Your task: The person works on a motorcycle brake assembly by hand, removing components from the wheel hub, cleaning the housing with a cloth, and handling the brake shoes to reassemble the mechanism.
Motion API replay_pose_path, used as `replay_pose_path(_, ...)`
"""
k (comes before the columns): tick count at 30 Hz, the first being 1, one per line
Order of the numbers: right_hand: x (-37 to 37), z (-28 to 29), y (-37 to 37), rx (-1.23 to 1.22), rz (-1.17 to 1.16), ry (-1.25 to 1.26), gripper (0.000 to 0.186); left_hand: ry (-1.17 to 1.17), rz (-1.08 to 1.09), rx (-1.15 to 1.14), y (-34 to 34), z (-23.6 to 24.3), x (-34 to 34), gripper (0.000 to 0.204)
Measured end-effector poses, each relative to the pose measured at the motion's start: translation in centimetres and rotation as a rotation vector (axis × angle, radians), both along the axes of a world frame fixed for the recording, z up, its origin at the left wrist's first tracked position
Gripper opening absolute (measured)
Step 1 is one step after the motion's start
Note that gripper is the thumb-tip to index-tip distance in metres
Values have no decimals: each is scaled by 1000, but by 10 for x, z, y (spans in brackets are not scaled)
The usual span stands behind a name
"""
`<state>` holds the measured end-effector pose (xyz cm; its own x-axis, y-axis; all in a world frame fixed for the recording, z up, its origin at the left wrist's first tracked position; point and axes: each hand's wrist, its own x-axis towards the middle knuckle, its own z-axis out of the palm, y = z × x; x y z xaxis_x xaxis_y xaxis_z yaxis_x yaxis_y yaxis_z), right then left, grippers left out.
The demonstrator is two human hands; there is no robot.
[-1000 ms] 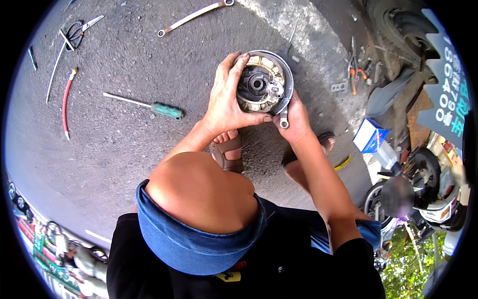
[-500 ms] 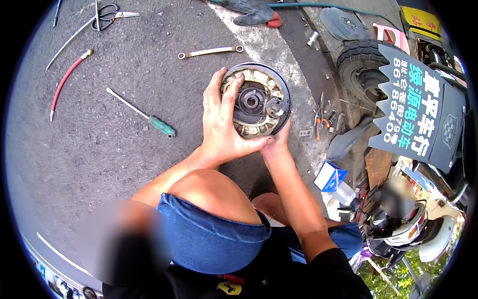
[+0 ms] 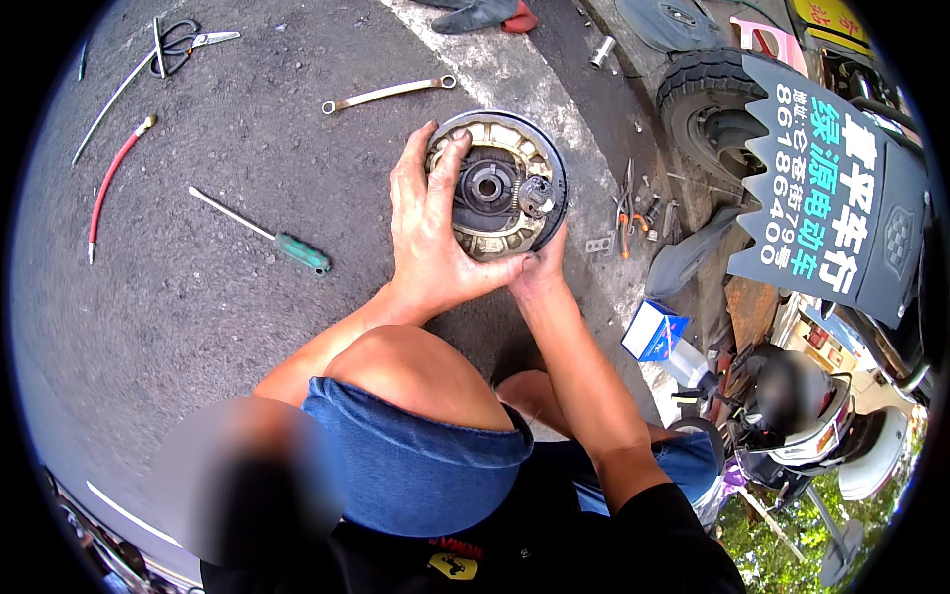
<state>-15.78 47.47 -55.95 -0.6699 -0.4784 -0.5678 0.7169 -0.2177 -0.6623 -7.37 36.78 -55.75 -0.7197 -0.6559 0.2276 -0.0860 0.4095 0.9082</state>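
Note:
Between my two hands is a round drum brake plate [image 3: 487, 188], its open face toward me, with pale curved brake shoes, a spring and a hub hole in the middle. My left hand [image 3: 427, 223] grips it from the left, the fingers reaching over its upper left rim and the thumb lying along the lower edge. From the lower right my right hand [image 3: 542, 267] supports it, with most of its fingers hidden behind the plate. A double-ended ring spanner [image 3: 388, 94] lies on the ground just beyond, and a green-handled screwdriver [image 3: 300, 251] lies to the left.
Farther left lie a red hose [image 3: 116, 183] and black-handled scissors [image 3: 178, 48]. To the right are orange-handled pliers [image 3: 625, 213], small metal parts, a blue and white box [image 3: 655, 332] and a black tyre [image 3: 708, 114] beside a grey mudflap [image 3: 841, 193]. A grey and red glove [image 3: 480, 15] lies at the top.
The brake plate and both hands sit slightly higher and farther left in view. The ground items have shifted up and left too, so the view itself has moved. The grip looks the same.

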Motion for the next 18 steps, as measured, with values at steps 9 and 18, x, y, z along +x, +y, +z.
replay_pose_path(9, -2, -7, 5, -21, -33, -75, 59, -13, -21, 8, 4, -2, -4, 113)
replay_pose_path(18, -1, -10, 4, -4, -8, -46, 60, -63, -13, 16, 5, -5, -1, 113)
